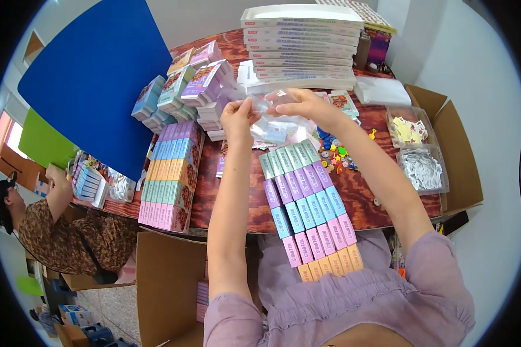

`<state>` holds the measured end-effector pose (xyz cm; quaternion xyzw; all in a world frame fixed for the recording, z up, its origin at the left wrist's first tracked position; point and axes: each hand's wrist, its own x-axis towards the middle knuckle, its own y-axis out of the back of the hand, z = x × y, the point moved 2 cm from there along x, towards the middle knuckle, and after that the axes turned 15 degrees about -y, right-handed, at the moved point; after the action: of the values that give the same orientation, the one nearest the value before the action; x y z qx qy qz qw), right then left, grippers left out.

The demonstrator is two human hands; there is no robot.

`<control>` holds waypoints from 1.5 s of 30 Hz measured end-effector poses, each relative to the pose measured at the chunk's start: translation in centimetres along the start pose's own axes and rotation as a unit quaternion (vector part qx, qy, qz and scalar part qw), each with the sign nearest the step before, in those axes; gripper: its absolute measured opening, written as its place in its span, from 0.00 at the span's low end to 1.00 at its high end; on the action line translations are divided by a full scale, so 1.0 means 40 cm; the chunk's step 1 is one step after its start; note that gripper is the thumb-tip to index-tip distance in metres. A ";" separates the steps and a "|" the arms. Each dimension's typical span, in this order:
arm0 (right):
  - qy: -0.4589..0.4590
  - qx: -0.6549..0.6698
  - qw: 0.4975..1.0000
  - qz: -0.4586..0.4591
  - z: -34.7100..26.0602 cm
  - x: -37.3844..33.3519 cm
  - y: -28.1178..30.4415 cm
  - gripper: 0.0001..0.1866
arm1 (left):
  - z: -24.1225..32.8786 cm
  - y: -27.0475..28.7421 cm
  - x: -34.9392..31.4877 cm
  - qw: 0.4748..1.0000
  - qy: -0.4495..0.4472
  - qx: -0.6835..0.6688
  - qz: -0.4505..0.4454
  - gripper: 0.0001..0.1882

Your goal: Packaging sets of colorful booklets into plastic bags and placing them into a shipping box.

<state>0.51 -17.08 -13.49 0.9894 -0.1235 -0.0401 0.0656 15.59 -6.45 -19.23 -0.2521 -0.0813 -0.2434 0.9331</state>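
My left hand (238, 120) and my right hand (308, 109) are raised over the middle of the table, close together. Between them is a thin clear plastic bag (261, 106), pinched in the fingers of both. More clear plastic (286, 128) lies just below, over things I cannot make out. Nearer to me, a block of small boxes (310, 209) in green, purple, blue, pink and orange rows reaches from the table over its front edge, against my body. Small colourful plastic pieces (337, 159) are scattered under my right forearm.
A similar block of boxes (169, 176) stands at left, with bundled boxes (182, 87) behind it. White trays (302, 43) are stacked at the back. Two clear tubs (421, 169) sit beside a cardboard box (454, 150) at right. Left of a blue divider (98, 81), another person (69, 231) works.
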 end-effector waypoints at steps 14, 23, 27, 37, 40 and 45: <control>-0.083 -0.046 0.991 0.095 -0.027 0.146 0.070 0.04 | 0.003 0.002 -0.059 0.997 -0.063 0.048 -0.005 0.11; 0.044 -0.172 0.975 0.131 -0.138 0.140 0.032 0.07 | -0.009 0.014 -0.050 0.999 -0.042 0.002 -0.018 0.29; -0.007 -0.133 0.989 0.071 -0.136 0.127 0.003 0.07 | 0.015 -0.041 -0.032 0.998 -0.011 -0.036 -0.054 0.42; -0.021 -0.111 0.993 0.020 -0.186 0.096 -0.017 0.08 | 0.047 -0.050 0.044 0.994 -0.020 -0.090 -0.054 0.22; -0.014 -0.136 0.991 0.011 -0.194 0.095 0.004 0.08 | 0.075 -0.069 0.040 0.994 -0.008 -0.099 -0.047 0.09; 0.151 -0.468 0.861 0.132 -0.229 0.076 0.010 0.10 | 0.047 0.030 0.075 0.982 0.038 -0.181 -0.029 0.05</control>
<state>4.23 -17.13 -4.59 0.8108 -0.2078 0.0658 0.5432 18.72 -5.82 -17.31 -0.4047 -0.0076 -0.2909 0.8669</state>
